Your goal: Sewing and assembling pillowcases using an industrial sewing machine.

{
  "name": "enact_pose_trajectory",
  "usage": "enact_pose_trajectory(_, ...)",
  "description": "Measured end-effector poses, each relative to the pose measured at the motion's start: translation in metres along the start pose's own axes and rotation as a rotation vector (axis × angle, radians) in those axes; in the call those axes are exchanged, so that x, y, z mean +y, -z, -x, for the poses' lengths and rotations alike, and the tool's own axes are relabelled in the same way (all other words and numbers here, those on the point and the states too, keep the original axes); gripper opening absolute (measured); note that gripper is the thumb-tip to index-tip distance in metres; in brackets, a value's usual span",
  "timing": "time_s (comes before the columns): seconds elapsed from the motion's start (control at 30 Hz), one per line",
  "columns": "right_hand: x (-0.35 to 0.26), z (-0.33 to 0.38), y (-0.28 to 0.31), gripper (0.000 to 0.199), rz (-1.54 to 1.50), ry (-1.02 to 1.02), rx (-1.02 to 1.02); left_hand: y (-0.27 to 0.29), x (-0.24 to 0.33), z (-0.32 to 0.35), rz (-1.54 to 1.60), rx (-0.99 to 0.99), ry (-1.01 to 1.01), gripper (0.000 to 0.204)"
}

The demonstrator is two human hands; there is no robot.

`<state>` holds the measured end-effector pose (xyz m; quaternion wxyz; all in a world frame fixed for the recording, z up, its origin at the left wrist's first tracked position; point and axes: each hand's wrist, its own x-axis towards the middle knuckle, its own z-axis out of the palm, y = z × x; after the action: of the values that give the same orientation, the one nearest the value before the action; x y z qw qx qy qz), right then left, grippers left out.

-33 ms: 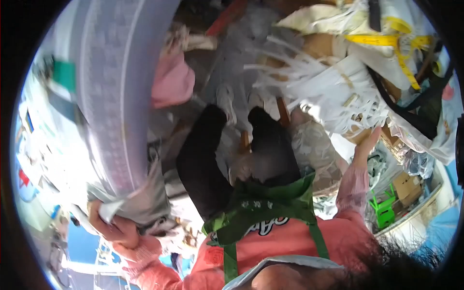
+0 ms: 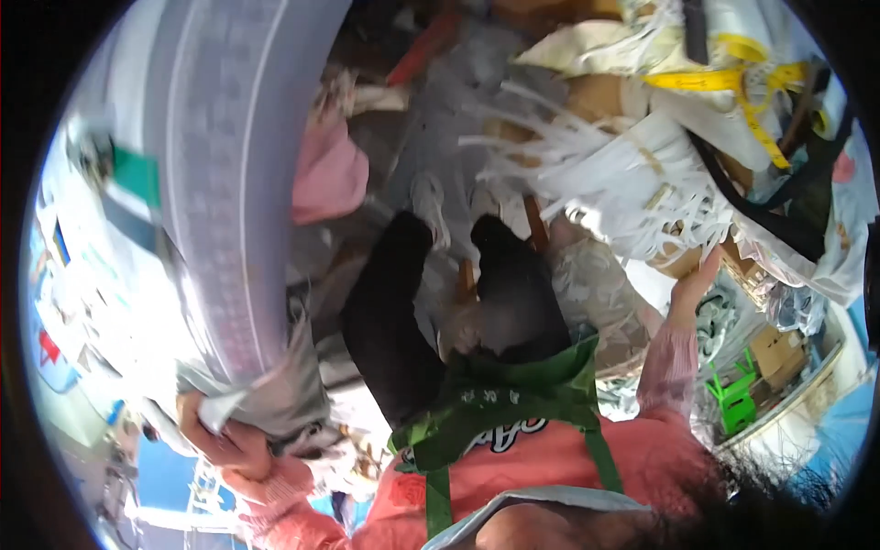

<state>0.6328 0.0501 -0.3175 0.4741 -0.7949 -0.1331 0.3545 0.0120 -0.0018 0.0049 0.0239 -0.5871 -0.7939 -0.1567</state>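
Grey cloth (image 2: 291, 390) in the left hand (image 2: 220, 440), white strips (image 2: 642, 206) at the right hand (image 2: 697, 286)

At the person's left, the cloth lies by the lower end of a pale curved panel (image 2: 215, 183), its edge gripped in curled fingers. The right hand reaches to the strips' lower fringe; whether it grips any cannot be told. A slack hold could let the cloth slip; tugging the loose, crossing strips could tangle them or snag the black strap (image 2: 805, 236) beside them.

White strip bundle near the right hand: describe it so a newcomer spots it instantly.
From the black trousers mid-picture, go right to the right hand. The white strip bundle spreads just above and left of it; its loose, fanned-out ends set it apart from the flat yellow band above.
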Motion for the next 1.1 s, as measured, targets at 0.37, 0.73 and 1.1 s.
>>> enact_pose_trajectory(0.37,-0.092,0.198,-0.13,0.029,0.496,0.609,-0.696,0.004,-0.011,0.011,-0.046,-0.085,0.051,0.032)
enact_pose_trajectory(0.73,0.065,0.182,-0.536,0.039,0.192,-0.019,-0.676,0.0,-0.018,0.02,-0.051,-0.028,0.031,0.033)
enact_pose_trajectory(1.1,0.195,0.178,-0.62,0.061,0.534,0.028,-0.342,-0.018,0.012,0.008,-0.09,-0.009,0.139,0.032)
